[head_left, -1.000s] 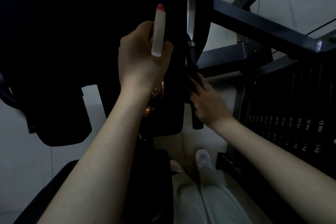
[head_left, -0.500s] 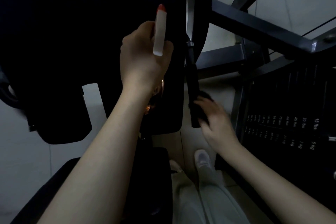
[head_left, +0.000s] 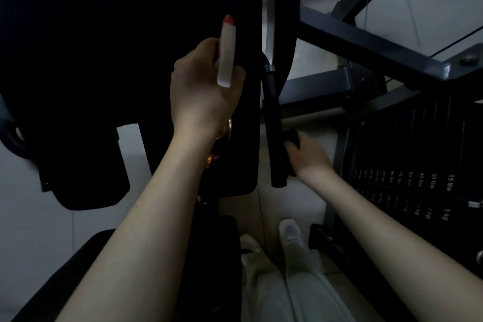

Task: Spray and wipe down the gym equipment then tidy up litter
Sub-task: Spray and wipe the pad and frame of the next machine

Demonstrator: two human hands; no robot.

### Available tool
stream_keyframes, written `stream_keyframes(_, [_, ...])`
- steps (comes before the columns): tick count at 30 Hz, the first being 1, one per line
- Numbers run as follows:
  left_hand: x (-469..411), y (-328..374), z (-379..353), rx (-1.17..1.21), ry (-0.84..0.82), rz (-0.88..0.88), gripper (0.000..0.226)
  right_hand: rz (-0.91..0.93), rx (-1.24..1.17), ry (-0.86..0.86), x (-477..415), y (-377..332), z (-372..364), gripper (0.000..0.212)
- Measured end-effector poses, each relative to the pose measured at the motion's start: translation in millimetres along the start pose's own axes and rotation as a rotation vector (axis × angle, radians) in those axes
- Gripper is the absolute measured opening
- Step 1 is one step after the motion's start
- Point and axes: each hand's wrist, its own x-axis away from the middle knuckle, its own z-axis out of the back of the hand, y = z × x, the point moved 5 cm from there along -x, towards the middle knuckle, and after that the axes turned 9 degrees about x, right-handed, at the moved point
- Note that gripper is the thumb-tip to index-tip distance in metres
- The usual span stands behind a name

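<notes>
- While gripping a spray bottle (head_left: pixel 226 53), left hand (head_left: pixel 202 91) raised at centre frame, fingers curled shut around the neck, white sprayer head with red nozzle tip pointing toward 12 o'clock.
- Amber lower part of the bottle glimpsed under the wrist, at 6 o'clock from the hand; mostly hidden.
- Directly behind the bottle, at 11 o'clock: large black padded backrest (head_left: pixel 117 34) of the gym machine, filling the upper left.
- At 3 o'clock from the left hand: black foam-sleeved handle bar (head_left: pixel 273 136), hanging nearly upright, chrome collar at its top.
- Right hand (head_left: pixel 307 154) just beside that bar on its 3 o'clock side, fingers closed on a dark cloth (head_left: pixel 290 136) pressed against the foam sleeve; exact finger placement hard to tell in the dim light.
- At 3 o'clock of the frame: black weight stack (head_left: pixel 413 172), plates labelled in lbs and kg, well apart from the spray bottle, near the right forearm.
- At 1 o'clock: grey steel frame beams (head_left: pixel 366 42) crossing diagonally.
- At 6 o'clock: pale trousers and two light sneakers (head_left: pixel 291 232) on a pale floor, between the machine's seat (head_left: pixel 130 269) at 7 o'clock and the weight stack base.
</notes>
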Motion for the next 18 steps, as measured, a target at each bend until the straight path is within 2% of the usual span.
stream_keyframes(3, [-1.0,-0.7,-1.4,-0.010,0.005,0.021,0.015,0.080,-0.226,0.088,-23.4,-32.2,13.6,0.036])
stream_keyframes(4, [-1.3,-0.1,-1.6,-0.007,0.005,0.024,0.014,0.111,-0.222,0.111,-32.1,-44.1,10.1,0.038])
stream_keyframes(8, [-0.9,2.6,-4.1,-0.001,-0.013,0.034,0.003,0.099,-0.063,0.169,-36.9,-49.2,-7.0,0.042])
stream_keyframes(14, [-1.5,-0.3,-4.3,-0.018,-0.011,0.044,0.006,0.099,0.196,0.030,-0.1,-8.6,-2.8,0.034])
stream_keyframes(15, [-1.9,-0.1,-5.2,-0.026,-0.011,0.042,0.005,0.099,0.158,0.045,-2.5,-7.6,-1.7,0.035])
stream_keyframes(18, [-1.7,1.6,-5.5,-0.042,-0.001,0.037,0.007,0.120,-0.213,0.143,-20.7,-17.3,-8.8,0.039])
